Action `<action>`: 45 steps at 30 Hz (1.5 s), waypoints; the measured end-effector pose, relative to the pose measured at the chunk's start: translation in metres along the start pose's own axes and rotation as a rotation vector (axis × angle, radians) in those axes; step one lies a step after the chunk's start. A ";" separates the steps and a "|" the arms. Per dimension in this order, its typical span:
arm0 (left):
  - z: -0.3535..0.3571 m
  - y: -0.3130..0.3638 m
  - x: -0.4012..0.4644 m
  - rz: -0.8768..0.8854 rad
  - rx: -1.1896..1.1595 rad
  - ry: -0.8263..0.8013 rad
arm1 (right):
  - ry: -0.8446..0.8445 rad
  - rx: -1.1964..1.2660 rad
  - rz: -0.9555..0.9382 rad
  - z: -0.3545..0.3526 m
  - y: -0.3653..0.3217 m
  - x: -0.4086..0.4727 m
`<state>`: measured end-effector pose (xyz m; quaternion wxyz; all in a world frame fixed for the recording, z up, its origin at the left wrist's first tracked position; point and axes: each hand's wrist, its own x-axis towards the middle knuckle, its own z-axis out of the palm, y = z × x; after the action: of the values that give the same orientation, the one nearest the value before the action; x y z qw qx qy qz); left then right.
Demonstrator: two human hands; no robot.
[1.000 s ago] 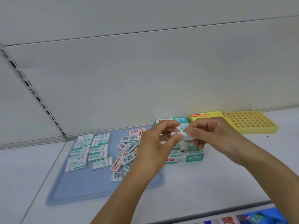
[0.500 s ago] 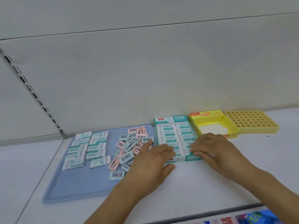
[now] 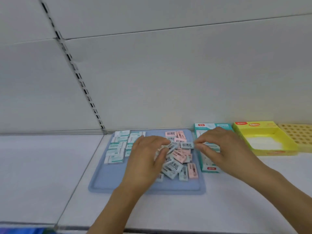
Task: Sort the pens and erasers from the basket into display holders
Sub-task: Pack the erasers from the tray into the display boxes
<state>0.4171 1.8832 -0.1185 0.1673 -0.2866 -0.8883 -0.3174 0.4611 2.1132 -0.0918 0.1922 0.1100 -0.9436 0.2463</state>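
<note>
Head view: both hands have left the teal display box (image 3: pixel 209 168) for the frame-centre eraser pile (image 3: pixel 179 159); left hand (image 3: pixel 148 159) grips erasers, right hand (image 3: pixel 219 149) pinches one (image 3: pixel 187 145), so another refill looks underway.

A white shelf (image 3: pixel 168 211) carries a blue tray (image 3: pixel 108 183). Just right of the tray stands a teal display box (image 3: pixel 209 168), then a yellow box (image 3: pixel 287 146), and farthest right a yellow perforated holder (image 3: pixel 300 135).
</note>
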 end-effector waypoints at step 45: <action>-0.004 0.030 0.031 -0.672 -1.184 -0.142 | -0.094 0.010 0.357 0.002 0.075 0.034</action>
<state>0.4118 1.9122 -0.0865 -0.1838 -0.0584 -0.6147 -0.7648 0.4074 2.1727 -0.1111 0.1003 -0.0469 -0.9548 0.2758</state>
